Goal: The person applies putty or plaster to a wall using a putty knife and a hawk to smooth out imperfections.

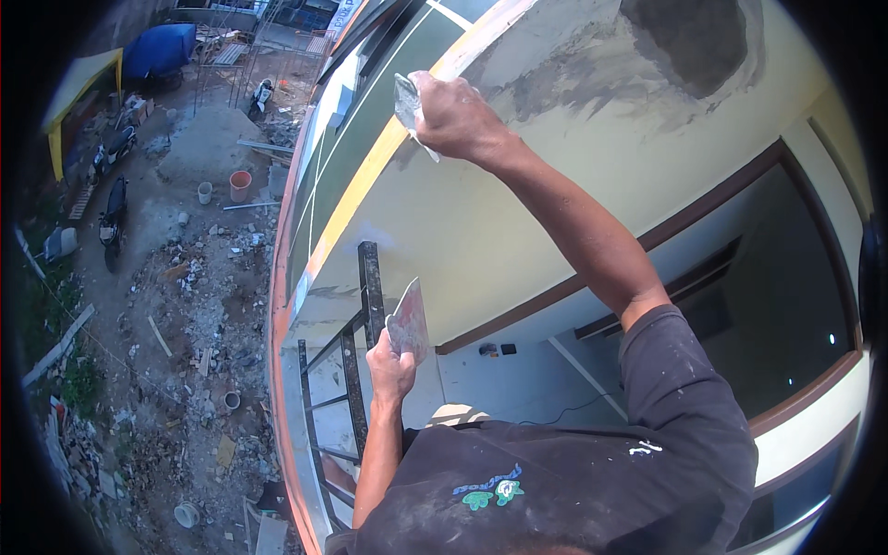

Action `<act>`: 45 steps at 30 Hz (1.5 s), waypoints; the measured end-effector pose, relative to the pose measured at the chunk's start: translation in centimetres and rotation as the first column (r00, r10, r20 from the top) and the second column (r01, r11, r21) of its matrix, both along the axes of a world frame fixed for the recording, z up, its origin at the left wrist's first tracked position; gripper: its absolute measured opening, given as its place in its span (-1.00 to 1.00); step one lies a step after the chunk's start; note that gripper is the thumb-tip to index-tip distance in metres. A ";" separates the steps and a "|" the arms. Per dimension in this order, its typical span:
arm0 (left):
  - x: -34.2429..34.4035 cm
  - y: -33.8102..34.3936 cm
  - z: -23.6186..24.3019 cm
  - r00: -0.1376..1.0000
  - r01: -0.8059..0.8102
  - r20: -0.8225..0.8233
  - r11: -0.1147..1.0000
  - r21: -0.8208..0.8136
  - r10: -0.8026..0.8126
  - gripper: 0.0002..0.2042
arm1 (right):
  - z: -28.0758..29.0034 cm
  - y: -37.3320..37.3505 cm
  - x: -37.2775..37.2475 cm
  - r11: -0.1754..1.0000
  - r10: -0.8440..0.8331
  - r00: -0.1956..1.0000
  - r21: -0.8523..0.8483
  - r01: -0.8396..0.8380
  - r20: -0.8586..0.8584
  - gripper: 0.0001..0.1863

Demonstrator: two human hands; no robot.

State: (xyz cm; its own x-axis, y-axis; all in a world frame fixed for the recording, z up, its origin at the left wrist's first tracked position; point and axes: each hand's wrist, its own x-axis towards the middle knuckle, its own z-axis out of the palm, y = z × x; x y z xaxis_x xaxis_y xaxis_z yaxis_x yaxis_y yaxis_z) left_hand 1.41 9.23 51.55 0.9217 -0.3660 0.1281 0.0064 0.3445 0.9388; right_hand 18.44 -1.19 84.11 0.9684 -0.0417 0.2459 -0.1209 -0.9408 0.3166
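Observation:
My right hand [460, 120] is raised high, its fingers closed round a flat scraper [405, 102] with pale filler on it. This blade rests at the yellow-orange edge [375, 166] of the wall, and its handle is hidden in my grip. Lower down, my left hand [390, 372] grips a second flat plate, a putty knife [410, 324] smeared grey and reddish, with its pointed corner upward. It is apart from the wall. On the cream wall [518, 231], grey filler [573, 79] is spread in streaks, with a dark damp-looking patch [692, 42] at the upper right.
A black metal ladder [372, 296] stands close beside my left hand. Below the orange ledge [280, 351], a rubble-strewn yard [199, 324] lies far down, with buckets [240, 185] and parked motorcycles [113, 217]. A brown-framed window [786, 250] is on the right.

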 end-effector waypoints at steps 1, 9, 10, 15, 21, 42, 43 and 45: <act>0.1 0.0 0.0 1.000 0.009 0.010 1.000 0.016 -0.009 -0.66 | -1.8 0.0 -1.4 0.998 0.036 0.999 0.055 -0.035 -0.016 -0.68; 0.8 -0.1 -1.5 0.965 0.014 -0.260 0.995 -0.100 -0.040 -0.76 | -8.1 -4.7 -12.9 0.739 0.006 0.959 0.645 -0.195 0.283 -0.72; 1.7 0.2 -2.2 0.925 0.085 -0.332 0.952 -0.293 -0.185 -0.70 | -9.0 -5.5 -14.4 0.628 -0.075 0.952 0.756 -0.186 0.297 -0.71; 3.6 -0.2 0.7 0.698 0.110 -0.485 0.749 -0.654 -0.526 -0.54 | -12.9 -6.9 -21.1 0.569 0.339 0.743 0.502 -0.651 0.577 -0.70; 2.9 -1.2 7.7 0.563 0.168 -0.426 0.603 -0.780 -0.708 -0.47 | -11.7 -8.4 -24.8 0.582 0.576 0.706 0.400 -0.708 0.413 -0.61; -1.4 -9.2 11.0 0.660 0.309 -0.271 0.582 -0.752 -0.700 -0.45 | -13.4 -22.2 -26.1 -0.645 0.280 0.954 0.758 0.102 0.110 -0.60; -1.2 -9.7 11.5 0.648 0.331 -0.180 0.486 -0.809 -0.740 -0.46 | -13.7 -22.5 -26.1 -0.616 0.256 0.962 0.783 0.089 0.092 -0.60; -1.0 -9.7 13.6 0.725 0.358 -0.108 0.507 -0.784 -0.680 -0.47 | -14.8 -23.7 -26.1 -0.543 0.194 0.978 0.839 0.044 0.074 -0.59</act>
State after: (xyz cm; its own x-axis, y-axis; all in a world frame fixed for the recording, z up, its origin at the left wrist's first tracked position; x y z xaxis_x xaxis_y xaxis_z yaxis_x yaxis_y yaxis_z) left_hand 0.42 -0.48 65.18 0.6127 -0.7444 0.2655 0.6798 0.6678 0.3034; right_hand -7.61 -24.90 69.27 0.9954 0.0100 -0.0957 -0.0955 0.2286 -0.9688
